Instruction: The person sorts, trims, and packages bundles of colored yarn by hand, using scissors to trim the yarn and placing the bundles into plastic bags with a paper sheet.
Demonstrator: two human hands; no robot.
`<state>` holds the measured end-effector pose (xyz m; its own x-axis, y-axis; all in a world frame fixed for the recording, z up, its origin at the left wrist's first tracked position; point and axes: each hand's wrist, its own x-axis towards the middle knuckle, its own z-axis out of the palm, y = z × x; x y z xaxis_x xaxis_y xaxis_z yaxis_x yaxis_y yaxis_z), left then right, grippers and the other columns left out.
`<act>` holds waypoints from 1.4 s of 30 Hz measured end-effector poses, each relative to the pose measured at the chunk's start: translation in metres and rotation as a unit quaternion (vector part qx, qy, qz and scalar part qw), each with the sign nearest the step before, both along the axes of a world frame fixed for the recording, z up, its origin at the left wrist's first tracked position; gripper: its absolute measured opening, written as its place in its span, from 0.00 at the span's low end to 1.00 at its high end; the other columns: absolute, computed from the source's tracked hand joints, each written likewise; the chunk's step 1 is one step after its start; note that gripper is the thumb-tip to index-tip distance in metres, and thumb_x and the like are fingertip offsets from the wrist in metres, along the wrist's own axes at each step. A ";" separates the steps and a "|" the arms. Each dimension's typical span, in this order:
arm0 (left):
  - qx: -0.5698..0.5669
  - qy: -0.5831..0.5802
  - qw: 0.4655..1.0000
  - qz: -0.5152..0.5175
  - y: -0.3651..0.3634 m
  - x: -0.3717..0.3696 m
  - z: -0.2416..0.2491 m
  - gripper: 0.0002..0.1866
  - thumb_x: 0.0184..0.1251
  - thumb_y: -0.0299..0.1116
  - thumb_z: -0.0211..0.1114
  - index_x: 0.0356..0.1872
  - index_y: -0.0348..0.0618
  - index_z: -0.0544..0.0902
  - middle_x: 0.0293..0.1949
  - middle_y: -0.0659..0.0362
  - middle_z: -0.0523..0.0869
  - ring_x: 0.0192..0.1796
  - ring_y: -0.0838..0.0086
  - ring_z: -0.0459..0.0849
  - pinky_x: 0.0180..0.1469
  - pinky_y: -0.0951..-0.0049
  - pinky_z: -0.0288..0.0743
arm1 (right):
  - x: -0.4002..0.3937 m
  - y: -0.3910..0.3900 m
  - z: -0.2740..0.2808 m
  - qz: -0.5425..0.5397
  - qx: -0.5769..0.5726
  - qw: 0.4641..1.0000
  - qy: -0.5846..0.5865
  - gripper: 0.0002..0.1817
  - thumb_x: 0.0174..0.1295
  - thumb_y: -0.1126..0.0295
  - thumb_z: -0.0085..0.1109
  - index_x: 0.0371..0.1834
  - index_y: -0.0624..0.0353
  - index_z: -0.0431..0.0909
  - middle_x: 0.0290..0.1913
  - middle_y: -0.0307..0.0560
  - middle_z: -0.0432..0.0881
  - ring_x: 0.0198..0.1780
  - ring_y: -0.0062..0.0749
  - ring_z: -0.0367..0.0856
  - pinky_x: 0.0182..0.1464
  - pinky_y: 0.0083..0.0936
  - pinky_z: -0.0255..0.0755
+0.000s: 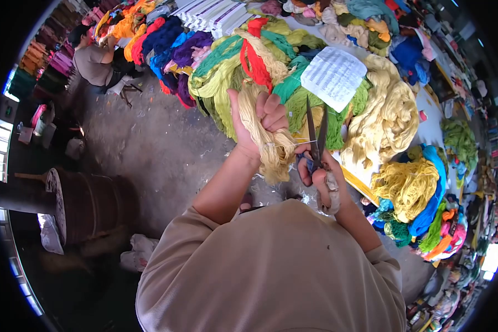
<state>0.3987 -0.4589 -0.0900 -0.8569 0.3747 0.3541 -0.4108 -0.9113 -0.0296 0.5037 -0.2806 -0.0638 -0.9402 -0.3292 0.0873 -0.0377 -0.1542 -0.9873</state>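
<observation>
A cream yarn skein [275, 160] hangs from my left hand [265, 113], whose fingers are wrapped round it. My right hand [318, 174] grips dark metal scissors [317, 138], the blades parted and pointing up. A thin pale strand runs from the skein to my right fingers beside the scissors. Some whitish wrapping covers part of my right hand. Just beyond my hands lie green yarn [216, 88], a red skein [254, 61] and a printed paper sheet [333, 77] on the piled yarn.
The table [429, 130] bears a large cream yarn heap [384, 110] and a yellow skein [406, 188]. Stacked papers [213, 14] lie at the far side. A seated person [94, 61] is at the upper left. A brown drum [91, 205] stands at the left.
</observation>
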 end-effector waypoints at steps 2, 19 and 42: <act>-0.005 -0.002 1.000 0.007 -0.005 -0.002 -0.001 0.40 0.65 0.76 0.47 0.20 0.43 0.68 0.28 0.60 0.74 0.23 0.80 0.62 0.24 0.80 0.55 | 0.000 0.005 0.001 -0.005 0.013 0.999 0.038 0.36 0.65 0.36 0.57 0.57 0.60 0.72 0.23 0.29 0.68 0.22 0.10 0.63 0.25 0.14 0.56; -0.291 -0.166 0.933 0.127 0.018 -0.004 -0.016 0.40 0.66 0.78 0.40 0.26 0.47 0.75 0.28 0.59 0.79 0.30 0.72 0.74 0.34 0.74 0.65 | -0.016 0.016 0.015 0.043 0.207 0.968 0.138 0.26 0.55 0.83 0.65 0.58 0.52 0.75 0.34 0.37 0.78 0.38 0.26 0.78 0.40 0.25 0.73; -0.708 0.554 0.264 0.349 0.016 0.017 0.052 0.45 0.51 0.75 0.62 0.67 0.60 0.76 0.79 0.57 0.58 0.81 0.56 0.47 0.79 0.53 0.41 | -0.024 0.051 -0.014 -0.073 0.074 0.975 0.196 0.46 0.50 0.73 0.77 0.74 0.50 0.63 0.75 0.46 0.62 0.75 0.42 0.62 0.75 0.45 0.56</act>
<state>0.4154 -0.4425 -0.0380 -0.5563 0.6923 0.4597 0.8307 0.4488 0.3294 0.4797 -0.2296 -0.0778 -0.8820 -0.2302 0.4111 -0.4277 0.0248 -0.9036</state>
